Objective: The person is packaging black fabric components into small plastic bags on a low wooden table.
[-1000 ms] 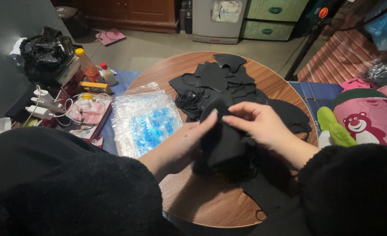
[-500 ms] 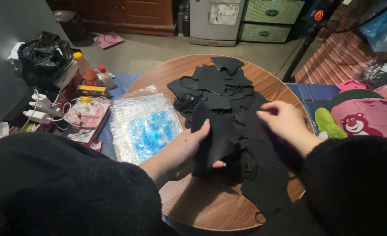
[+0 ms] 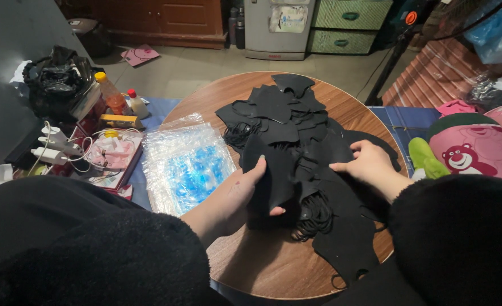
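Left hand (image 3: 237,198): clamped on black mask (image 3: 273,175), long axis running away from the person.
Right hand (image 3: 364,164): fingers spread flat on the mask pile (image 3: 296,113).
Tabletop (image 3: 251,266): round, wooden.

1. The pile of black fabric pieces (image 3: 296,130) covers the middle and far part of the round wooden table (image 3: 262,266).
2. Nearer than the pile, bare tabletop is open for passing.
3. Left of the pile, a clear plastic bag (image 3: 186,164) overlaps the table's edge.
4. Right of the pile, only a thin bare strip of rim remains.
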